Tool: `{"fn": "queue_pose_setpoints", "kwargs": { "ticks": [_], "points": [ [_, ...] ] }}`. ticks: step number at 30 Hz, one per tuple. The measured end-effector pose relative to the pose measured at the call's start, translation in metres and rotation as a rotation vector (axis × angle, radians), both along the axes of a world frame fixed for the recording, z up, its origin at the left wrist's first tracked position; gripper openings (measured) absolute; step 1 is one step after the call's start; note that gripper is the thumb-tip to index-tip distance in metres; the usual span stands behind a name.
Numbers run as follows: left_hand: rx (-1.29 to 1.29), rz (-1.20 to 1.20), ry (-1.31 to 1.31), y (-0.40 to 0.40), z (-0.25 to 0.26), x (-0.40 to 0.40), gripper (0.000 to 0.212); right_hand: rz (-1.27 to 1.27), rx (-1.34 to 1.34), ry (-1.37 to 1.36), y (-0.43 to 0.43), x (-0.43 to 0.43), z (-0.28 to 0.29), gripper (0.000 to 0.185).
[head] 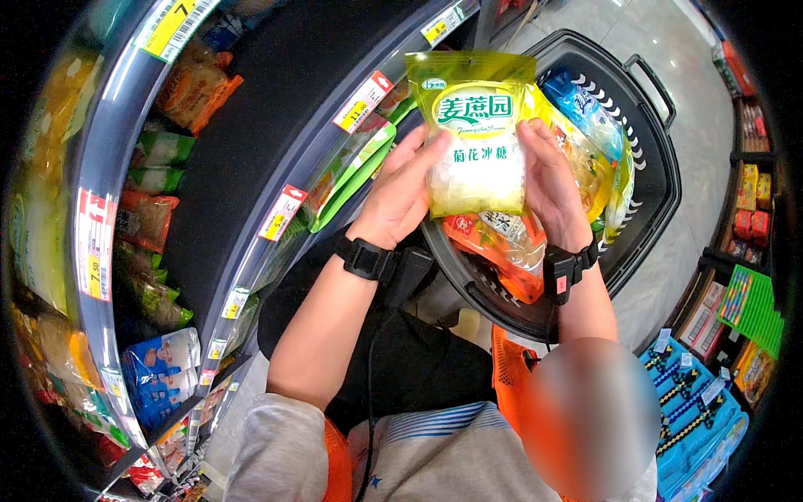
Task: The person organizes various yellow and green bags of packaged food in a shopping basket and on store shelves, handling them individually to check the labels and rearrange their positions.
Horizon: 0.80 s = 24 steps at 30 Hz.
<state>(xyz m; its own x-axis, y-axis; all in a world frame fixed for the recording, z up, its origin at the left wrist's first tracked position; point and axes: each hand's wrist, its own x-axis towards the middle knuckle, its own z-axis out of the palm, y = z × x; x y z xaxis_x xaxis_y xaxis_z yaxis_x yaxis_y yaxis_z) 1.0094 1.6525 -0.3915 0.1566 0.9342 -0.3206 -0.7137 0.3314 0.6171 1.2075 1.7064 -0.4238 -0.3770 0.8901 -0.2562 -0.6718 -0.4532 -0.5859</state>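
Between my two hands is a yellow-green plastic bag of rock sugar [477, 179], its printed front turned up towards me. My left hand [404, 188] grips its left edge with the thumb on the front. On the opposite edge, my right hand [552, 176] pinches the bag the same way. Beneath it stands a black plastic shopping basket [652, 207] holding several bagged goods. Among them are an orange bag [502, 245], a yellow bag [583, 166] and a blue bag [583, 103]. The held bag partly hides the basket's contents.
Store shelves [251, 125] with price tags along their edges curve up my left side, carrying bagged goods such as blue-and-white pouches [163, 376]. Grey floor [696, 144] lies right of the basket. Farther right are a blue rack [696, 414] and a shelf with small boxes [753, 207].
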Motion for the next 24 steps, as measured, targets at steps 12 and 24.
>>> {"fn": "queue_pose_setpoints", "kwargs": {
  "ticks": [12,24],
  "points": [
    [0.092,0.010,0.094,-0.004,-0.004,0.005,0.056,0.261,0.017,-0.201,-0.005,-0.006,0.015,0.045],
    [0.150,-0.052,0.148,-0.002,-0.006,0.011,0.063,0.157,0.053,-0.248,-0.009,-0.008,0.018,0.039]
  ]
}}
